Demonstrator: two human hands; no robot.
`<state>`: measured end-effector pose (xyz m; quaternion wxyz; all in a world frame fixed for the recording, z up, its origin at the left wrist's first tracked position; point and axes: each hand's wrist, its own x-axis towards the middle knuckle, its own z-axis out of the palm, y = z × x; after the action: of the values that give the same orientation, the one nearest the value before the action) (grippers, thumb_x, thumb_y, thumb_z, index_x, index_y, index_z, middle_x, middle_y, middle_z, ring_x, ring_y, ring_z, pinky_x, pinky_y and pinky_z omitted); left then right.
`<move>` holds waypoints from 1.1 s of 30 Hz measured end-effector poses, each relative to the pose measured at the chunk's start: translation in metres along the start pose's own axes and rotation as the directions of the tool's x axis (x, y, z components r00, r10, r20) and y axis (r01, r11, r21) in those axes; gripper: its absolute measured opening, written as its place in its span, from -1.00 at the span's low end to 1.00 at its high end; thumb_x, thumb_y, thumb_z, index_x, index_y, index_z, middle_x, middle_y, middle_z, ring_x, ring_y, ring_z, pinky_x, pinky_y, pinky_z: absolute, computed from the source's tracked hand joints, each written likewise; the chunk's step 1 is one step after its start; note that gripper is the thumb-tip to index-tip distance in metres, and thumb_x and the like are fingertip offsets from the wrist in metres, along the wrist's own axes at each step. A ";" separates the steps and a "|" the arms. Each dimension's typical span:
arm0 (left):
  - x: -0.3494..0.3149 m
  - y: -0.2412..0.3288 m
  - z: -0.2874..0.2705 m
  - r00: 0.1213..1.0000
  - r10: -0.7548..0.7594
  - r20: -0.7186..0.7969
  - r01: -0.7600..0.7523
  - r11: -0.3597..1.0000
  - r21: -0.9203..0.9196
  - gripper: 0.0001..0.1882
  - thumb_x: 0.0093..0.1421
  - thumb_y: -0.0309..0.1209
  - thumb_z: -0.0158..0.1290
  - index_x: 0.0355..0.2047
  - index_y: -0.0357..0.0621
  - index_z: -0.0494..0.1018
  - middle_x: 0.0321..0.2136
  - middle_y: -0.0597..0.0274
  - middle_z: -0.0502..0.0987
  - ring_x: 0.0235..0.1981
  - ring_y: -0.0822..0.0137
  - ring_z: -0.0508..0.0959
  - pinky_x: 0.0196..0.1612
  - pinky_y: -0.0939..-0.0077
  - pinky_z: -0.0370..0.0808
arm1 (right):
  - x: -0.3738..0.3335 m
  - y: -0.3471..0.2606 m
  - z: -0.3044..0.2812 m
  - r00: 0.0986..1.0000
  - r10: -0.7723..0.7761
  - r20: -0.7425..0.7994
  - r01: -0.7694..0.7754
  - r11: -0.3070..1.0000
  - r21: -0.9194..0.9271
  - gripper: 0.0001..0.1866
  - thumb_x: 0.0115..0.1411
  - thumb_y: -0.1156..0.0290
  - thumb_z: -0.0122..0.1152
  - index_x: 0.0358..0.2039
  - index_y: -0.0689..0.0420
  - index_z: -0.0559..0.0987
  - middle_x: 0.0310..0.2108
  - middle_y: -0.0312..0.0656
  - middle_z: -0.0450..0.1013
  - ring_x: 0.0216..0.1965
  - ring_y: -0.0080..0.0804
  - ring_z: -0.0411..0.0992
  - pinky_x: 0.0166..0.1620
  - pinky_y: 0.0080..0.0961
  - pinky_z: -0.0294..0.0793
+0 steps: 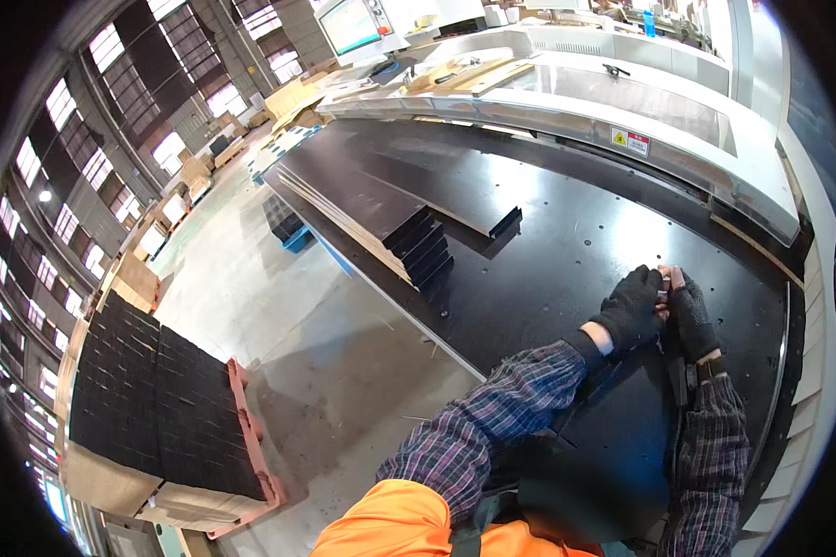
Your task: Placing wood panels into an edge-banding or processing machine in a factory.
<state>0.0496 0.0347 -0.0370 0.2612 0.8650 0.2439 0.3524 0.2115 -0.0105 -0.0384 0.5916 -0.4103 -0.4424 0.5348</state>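
Observation:
Close together over the right part of a black machine table [548,278], my two hands meet at the fingertips. My left hand [628,304], in a black glove with bare fingertips, is closed with its fingers curled. Against it, my right hand [691,314], gloved the same way, is pinched with its thumb and fingers together. Whatever lies between the fingertips is too small or hidden to name. A narrow dark strip [681,381] shows beneath my right wrist, partly covered by my arms.
Stacked long boards with black ends [418,246] lie at the table's left edge, beside a single board [455,219]. A metal machine beam [567,121] spans the far side. Left on the floor, a pallet [260,446] carries a tall black-faced stack [158,395].

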 end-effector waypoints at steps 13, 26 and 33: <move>0.000 0.001 -0.016 0.992 -0.109 0.064 0.109 0.994 -0.004 -0.54 0.19 -0.42 0.15 0.09 -0.27 0.38 -0.05 -0.08 0.39 -0.05 -0.05 0.53 0.02 0.08 0.52 | 0.010 -0.003 0.002 0.993 0.070 -0.098 -0.093 0.964 -0.248 -0.51 0.46 0.02 0.00 0.12 0.19 0.49 -0.27 -0.31 0.54 -0.37 -0.65 0.47 -0.36 -0.70 0.43; -0.028 0.007 -0.066 0.961 -0.266 0.072 0.264 0.964 0.046 -0.65 0.29 -0.39 0.10 0.06 -0.22 0.46 -0.12 -0.02 0.54 -0.10 0.11 0.59 -0.02 0.24 0.53 | 0.014 0.002 -0.017 0.996 -0.089 -0.005 0.078 0.901 -0.427 -0.33 0.37 -0.19 0.00 0.17 0.15 0.49 -0.16 -0.09 0.51 -0.24 -0.44 0.58 -0.28 -0.62 0.61; -0.181 -0.033 -0.167 0.803 -0.425 -0.418 0.532 0.828 0.180 -0.67 0.26 -0.37 0.24 -0.03 -0.27 0.51 -0.20 0.16 0.59 -0.14 0.34 0.57 -0.04 0.42 0.50 | 0.019 0.028 -0.030 0.982 -0.188 0.017 0.170 0.843 -0.510 -0.37 0.35 -0.18 0.06 0.11 0.14 0.51 -0.24 -0.11 0.49 -0.31 -0.44 0.59 -0.39 -0.64 0.64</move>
<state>-0.1959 -0.0032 -0.0418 0.1641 0.7228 0.5485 0.3870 0.2331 0.0108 -0.0716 0.5168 -0.5175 -0.5942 0.3347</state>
